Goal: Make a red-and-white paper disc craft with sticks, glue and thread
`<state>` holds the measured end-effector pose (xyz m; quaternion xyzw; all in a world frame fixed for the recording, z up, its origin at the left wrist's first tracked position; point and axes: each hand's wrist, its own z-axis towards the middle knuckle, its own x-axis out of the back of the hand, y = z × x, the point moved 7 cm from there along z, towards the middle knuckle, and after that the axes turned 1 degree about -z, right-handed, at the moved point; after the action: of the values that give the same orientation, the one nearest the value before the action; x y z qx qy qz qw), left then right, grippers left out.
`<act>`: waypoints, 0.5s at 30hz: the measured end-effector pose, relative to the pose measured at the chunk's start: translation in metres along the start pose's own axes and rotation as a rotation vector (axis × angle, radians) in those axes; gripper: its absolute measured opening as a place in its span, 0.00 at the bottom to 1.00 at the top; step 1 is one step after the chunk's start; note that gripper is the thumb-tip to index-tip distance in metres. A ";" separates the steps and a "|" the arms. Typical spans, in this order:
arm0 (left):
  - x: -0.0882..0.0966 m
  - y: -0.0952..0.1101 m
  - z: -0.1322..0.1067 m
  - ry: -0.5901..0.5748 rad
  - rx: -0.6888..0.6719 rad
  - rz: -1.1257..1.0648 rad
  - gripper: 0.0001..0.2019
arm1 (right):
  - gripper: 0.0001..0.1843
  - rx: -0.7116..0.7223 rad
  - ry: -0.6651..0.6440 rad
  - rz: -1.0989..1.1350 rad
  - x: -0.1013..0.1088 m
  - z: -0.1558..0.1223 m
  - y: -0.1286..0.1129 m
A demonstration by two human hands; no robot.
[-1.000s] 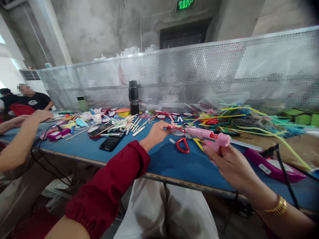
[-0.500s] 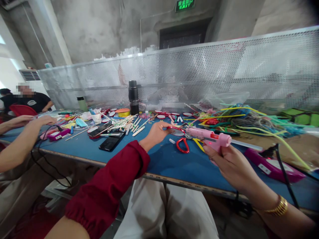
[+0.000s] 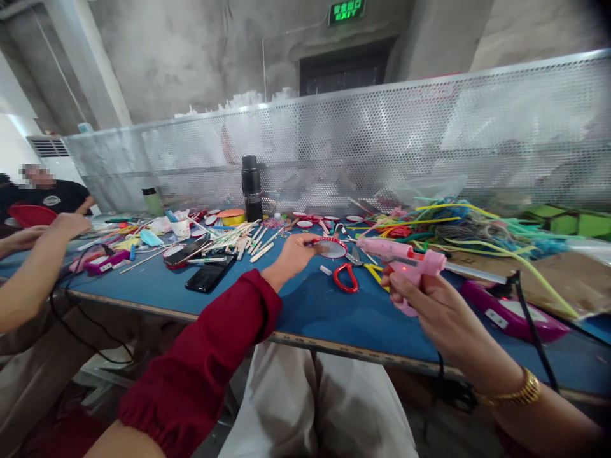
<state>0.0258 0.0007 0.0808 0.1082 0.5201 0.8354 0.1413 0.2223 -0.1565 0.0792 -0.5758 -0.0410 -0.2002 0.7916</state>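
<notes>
Head view: I had the left hand (image 3: 296,257) pinching a red-rimmed disc (image 3: 330,249) by its left edge, above the desk (image 3: 329,321), while the right hand (image 3: 434,308) was wrapped round the grip of a pink glue gun (image 3: 382,248). The gun's front pointed left, just beside the disc's far rim; I couldn't tell whether any fine tip touched it.

Heat was my main worry. A red light (image 3: 405,268) glowed on the gun, so if its tip was hot, a slip leftward could have burned the pinching hand. A drip might have landed on the pliers (image 3: 354,257), which lay spread beneath the gap. Held at one edge only, the disc could have tilted under a nudge. The black cord (image 3: 527,315) near the right forearm might have snagged if that arm swung outward.

Against half a second earlier, a small gap had opened between the gun's pink front and the disc, and the whole scene sat slightly farther left, as if my camera had turned. Both grips were unchanged.
</notes>
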 end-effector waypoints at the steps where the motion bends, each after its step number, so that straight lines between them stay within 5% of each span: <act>1: 0.000 -0.002 0.000 0.004 0.023 -0.030 0.11 | 0.34 -0.006 0.017 0.030 0.002 0.000 -0.001; 11: 0.007 -0.017 0.005 0.051 0.140 -0.308 0.19 | 0.30 -0.075 0.179 0.342 0.029 -0.007 -0.013; 15: 0.009 -0.021 0.006 0.060 0.146 -0.280 0.19 | 0.26 -0.115 0.289 0.351 0.061 -0.013 -0.004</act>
<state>0.0225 0.0179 0.0649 0.0197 0.5936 0.7702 0.2326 0.2751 -0.1863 0.0962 -0.5837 0.1849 -0.1417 0.7779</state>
